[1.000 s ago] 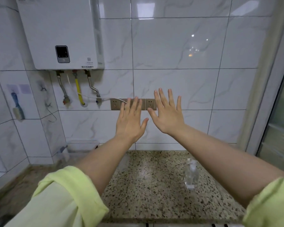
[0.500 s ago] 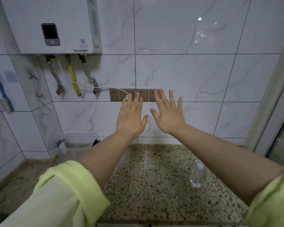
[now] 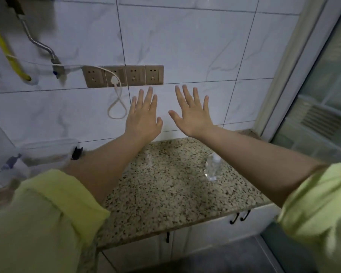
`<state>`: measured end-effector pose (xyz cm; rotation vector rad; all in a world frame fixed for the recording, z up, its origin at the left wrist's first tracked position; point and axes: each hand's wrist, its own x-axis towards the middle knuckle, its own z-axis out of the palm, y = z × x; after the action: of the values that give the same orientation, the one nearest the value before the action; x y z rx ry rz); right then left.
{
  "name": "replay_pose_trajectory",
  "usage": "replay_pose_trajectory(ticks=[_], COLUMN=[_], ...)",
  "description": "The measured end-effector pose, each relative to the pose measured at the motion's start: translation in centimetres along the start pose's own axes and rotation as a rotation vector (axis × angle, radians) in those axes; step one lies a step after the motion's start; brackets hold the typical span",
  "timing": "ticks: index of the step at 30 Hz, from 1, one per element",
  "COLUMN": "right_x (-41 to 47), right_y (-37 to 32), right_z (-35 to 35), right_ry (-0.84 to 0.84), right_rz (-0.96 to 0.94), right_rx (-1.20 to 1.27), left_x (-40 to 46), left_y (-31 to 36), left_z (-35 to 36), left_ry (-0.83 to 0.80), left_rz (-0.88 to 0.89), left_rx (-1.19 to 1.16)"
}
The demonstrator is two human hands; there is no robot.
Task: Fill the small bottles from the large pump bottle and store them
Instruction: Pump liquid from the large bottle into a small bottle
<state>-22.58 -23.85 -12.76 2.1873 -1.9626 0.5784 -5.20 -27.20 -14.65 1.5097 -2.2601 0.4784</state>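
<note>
Bottle (image 3: 212,168), small and clear, stands upright on the speckled counter (image 3: 165,186), toward the right side, just under my right forearm as the camera sees it. Nothing touches it. A second clear thing (image 3: 149,158) sits further left on the counter beside my left forearm, too blurred for me to say what it is.

My left hand (image 3: 143,120) is raised in front of the tiled wall (image 3: 185,46), back toward me, fingers straight and slightly spread, holding nothing. My right hand (image 3: 192,115) is up beside it, a gap between the 2 thumbs, fingers also straight and fanned, holding nothing. Both sit well above the counter. My sleeves (image 3: 41,219) are pale green, pushed up past the forearms.

At far left on the counter is a clear tub (image 3: 47,152), blurred, with a black clip (image 3: 76,153) at its right end. On the wall above my hands is a row of 4 sockets (image 3: 124,75); a white plug (image 3: 114,80) sits in the 2nd from the left, its cable looping down. A yellow hose (image 3: 6,54) and a metal hose (image 3: 37,44) hang at upper left. Cabinet doors with black handles (image 3: 239,216) show below the counter's near edge.
</note>
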Motion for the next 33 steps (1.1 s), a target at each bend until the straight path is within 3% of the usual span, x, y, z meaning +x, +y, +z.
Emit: replay_pose_trajectory(ticks=[4,14,23,30,33], right_x=[-0.8,-0.1,1.9,2.7,3.7], right_y=[3.9,11.6,14.3,18.3,20.3], right_z=[2.0,7.0,10.2,11.7,11.0], right_ry=[-0.018,-0.170,-0.175,-0.365,-0.457], right_rz=[-0.037,0.026,0.064,0.178,0.158], right_rx=[-0.160,-0.182,-0.055,0.148,0.181], left_x=[0.7,3.4,6.0,9.1,9.9], left_y=[2.3,7.3,9.2,9.8,10.3], left_z=[3.0,10.4,14.6,18.9,19.8], left_ry=[-0.064,-0.256,-0.381,-0.600,-0.600], left_rz=[0.086,0.111,0.106,0.196,0.254], left_rx=[0.000,-0.038,-0.123,-0.225,-0.272])
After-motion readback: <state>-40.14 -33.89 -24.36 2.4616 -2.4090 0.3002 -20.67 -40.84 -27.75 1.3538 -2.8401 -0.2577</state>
